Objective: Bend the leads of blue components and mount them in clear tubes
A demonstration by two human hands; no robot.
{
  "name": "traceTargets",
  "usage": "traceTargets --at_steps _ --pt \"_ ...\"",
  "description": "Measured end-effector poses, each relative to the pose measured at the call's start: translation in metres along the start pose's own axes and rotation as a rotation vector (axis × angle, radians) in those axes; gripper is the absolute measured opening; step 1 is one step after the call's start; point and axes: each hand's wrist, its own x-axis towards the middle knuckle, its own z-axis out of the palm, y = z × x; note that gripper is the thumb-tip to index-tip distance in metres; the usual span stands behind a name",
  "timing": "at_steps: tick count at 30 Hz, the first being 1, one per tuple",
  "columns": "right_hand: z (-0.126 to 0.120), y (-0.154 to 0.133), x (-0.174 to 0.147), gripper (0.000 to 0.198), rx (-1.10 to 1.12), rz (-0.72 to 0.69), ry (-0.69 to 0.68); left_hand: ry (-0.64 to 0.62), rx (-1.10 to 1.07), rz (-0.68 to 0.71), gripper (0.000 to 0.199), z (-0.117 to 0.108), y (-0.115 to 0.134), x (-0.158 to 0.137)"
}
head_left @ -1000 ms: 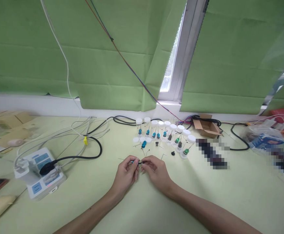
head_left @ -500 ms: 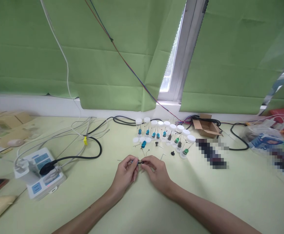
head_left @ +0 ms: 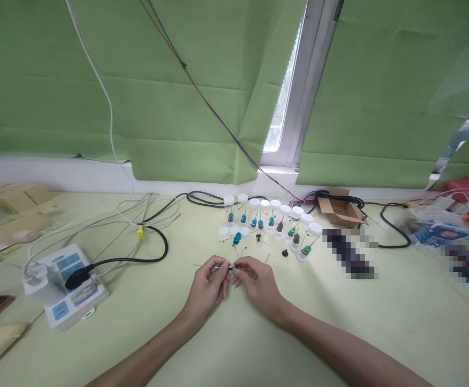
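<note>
My left hand (head_left: 207, 287) is closed, its thumb and fingers pinching a small dark rod-like piece (head_left: 230, 268). A thin metal shaft (head_left: 197, 265) sticks out to the left of that hand. The fingertips of my right hand (head_left: 261, 285) are closed on the dark piece's other end, which they mostly hide. Just beyond the hands lie a blue fitting (head_left: 237, 237), a black part with a thin pin (head_left: 259, 237) and a small bent metal key (head_left: 269, 257). A round black knob (head_left: 284, 253) is farther right.
A row of several clear vials with white caps (head_left: 265, 205) stands behind, with blue, grey and green parts inside. An open cardboard box (head_left: 341, 212) is at the back right. A white power strip (head_left: 75, 287) with plugs and cables occupies the left side.
The hands stay almost in place at the dark piece; only a slight shift of the fingers shows. Everything else is unchanged.
</note>
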Motion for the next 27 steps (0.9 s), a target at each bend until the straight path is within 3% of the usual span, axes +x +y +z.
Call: traceTargets --at_steps 9,27 --pt "-0.0004 -0.0005 0.0018 0.012 -0.02 -0.051 0.013 0.01 -0.007 -0.003 0.032 -0.0011 -0.001 0.0006" --pt "-0.0037 -0.0023 0.0006 0.014 -0.229 -0.305 0.012 0.011 0.022 -0.055 0.038 -0.0039 -0.003 0.0025"
